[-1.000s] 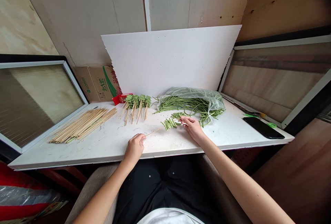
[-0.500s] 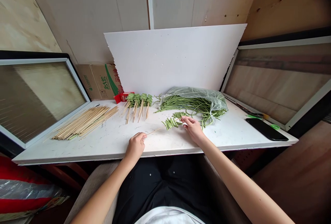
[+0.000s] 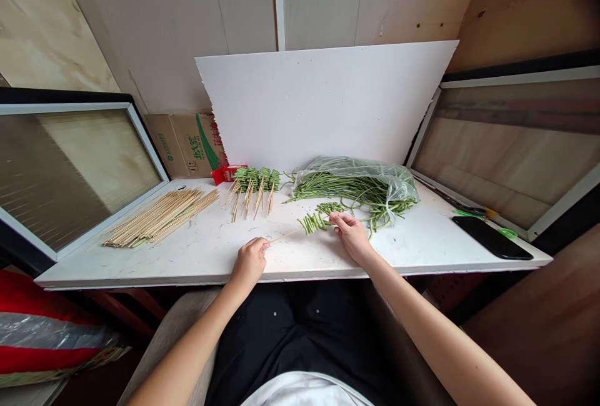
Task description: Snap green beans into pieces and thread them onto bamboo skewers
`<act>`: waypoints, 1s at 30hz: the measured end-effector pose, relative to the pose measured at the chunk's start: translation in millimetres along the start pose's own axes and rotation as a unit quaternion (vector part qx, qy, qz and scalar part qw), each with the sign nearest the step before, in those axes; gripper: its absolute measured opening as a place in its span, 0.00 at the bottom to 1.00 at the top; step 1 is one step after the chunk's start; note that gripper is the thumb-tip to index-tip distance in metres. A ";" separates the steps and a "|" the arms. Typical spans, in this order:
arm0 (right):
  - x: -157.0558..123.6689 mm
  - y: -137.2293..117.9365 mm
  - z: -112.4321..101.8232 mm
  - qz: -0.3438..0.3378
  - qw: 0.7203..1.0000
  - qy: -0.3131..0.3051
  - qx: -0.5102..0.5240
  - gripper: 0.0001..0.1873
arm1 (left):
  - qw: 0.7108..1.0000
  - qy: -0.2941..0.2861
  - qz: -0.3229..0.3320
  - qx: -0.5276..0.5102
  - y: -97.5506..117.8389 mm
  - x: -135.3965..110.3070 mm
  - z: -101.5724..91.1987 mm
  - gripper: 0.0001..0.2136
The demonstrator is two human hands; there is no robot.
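Observation:
My left hand (image 3: 250, 260) is closed on the blunt end of a thin bamboo skewer (image 3: 285, 235), which slants up to the right over the table. Several cut green bean pieces (image 3: 314, 223) are threaded crosswise along its far part. At the tip end my right hand (image 3: 349, 231) pinches with thumb and forefinger; what lies between them is too small to make out. Just behind the threaded pieces lies a small heap of cut beans (image 3: 329, 207). Farther back, long green beans (image 3: 342, 186) spill from a clear plastic bag (image 3: 398, 181).
Loose bamboo skewers (image 3: 159, 217) lie piled at the left. Several finished bean skewers (image 3: 257, 179) rest at the back beside a red packet (image 3: 225, 173). A black phone (image 3: 491, 237) and scissors (image 3: 462, 206) lie right. A white board (image 3: 323, 106) and cardboard box (image 3: 185, 143) stand behind.
The whole view has shifted slightly, so the scene sits a little farther right. Both hands keep nearly the same hold at the skewer's two ends.

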State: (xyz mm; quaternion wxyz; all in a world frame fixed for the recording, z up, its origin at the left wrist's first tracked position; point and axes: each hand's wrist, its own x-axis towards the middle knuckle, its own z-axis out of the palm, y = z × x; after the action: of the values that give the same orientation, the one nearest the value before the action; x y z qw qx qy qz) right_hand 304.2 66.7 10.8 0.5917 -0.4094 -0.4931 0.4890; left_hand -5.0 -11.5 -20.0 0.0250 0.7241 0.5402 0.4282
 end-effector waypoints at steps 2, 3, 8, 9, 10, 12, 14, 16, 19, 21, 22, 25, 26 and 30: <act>0.0 0.0 0.1 0.000 1.000 0.000 -0.001 0.20 | 1.000 -0.001 -0.002 -0.004 -0.1 0.0 0.1 0.17; 0.2 0.1 -0.1 0.000 1.000 -0.001 -0.002 0.21 | 1.000 -0.001 -0.002 -0.006 -0.2 -0.1 0.1 0.17; 1.5 1.7 -2.0 0.001 1.000 -0.003 -0.004 0.22 | 1.000 0.003 0.003 -0.008 0.5 -0.2 -0.5 0.18; 1.9 2.4 -2.6 0.001 1.000 -0.004 -0.005 0.22 | 1.000 0.004 0.003 -0.006 0.8 -0.1 -0.7 0.18; 2.3 3.1 -3.3 0.001 1.000 -0.006 -0.008 0.22 | 1.000 0.005 0.004 -0.004 1.1 0.0 -1.0 0.17; 3.0 4.3 -4.7 0.000 1.000 -0.009 -0.015 0.23 | 1.000 0.005 0.006 0.001 1.5 0.5 -1.6 0.17; 3.4 4.8 -5.7 -0.003 1.000 -0.012 -0.021 0.23 | 1.000 0.003 0.009 0.008 1.6 1.0 -2.2 0.16; 2.6 3.9 -5.5 -0.004 1.000 -0.012 -0.025 0.22 | 1.000 0.001 0.012 0.013 1.5 1.5 -2.6 0.16; -1.7 -0.2 -1.6 -0.013 0.999 -0.026 -0.035 0.20 | 1.000 -0.002 0.019 0.011 1.4 1.7 -2.4 0.16; -6.1 -3.9 3.1 -0.024 0.998 -0.035 -0.038 0.19 | 1.000 -0.003 0.024 0.009 1.6 1.4 -1.5 0.16; -8.1 -5.6 5.5 -0.027 0.998 -0.036 -0.035 0.19 | 1.000 -0.003 0.026 0.007 1.7 1.1 -0.8 0.16; -11.6 -8.4 10.6 -0.020 0.999 -0.033 -0.017 0.19 | 1.000 0.005 0.025 -0.005 1.5 0.6 0.8 0.17; -11.5 -8.2 11.0 -0.016 0.999 -0.036 -0.016 0.19 | 1.000 0.008 0.023 -0.009 1.3 0.5 1.2 0.17; -5.8 -4.3 6.7 -0.020 0.998 -0.037 -0.051 0.19 | 1.000 0.022 0.012 -0.010 0.2 0.5 1.2 0.15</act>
State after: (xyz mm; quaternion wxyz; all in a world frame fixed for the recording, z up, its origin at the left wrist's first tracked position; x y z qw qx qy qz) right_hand 298.1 60.2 15.1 0.5614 -0.4106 -0.5466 0.4663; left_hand -4.0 -10.6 -20.3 0.0154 0.7209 0.5272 0.4497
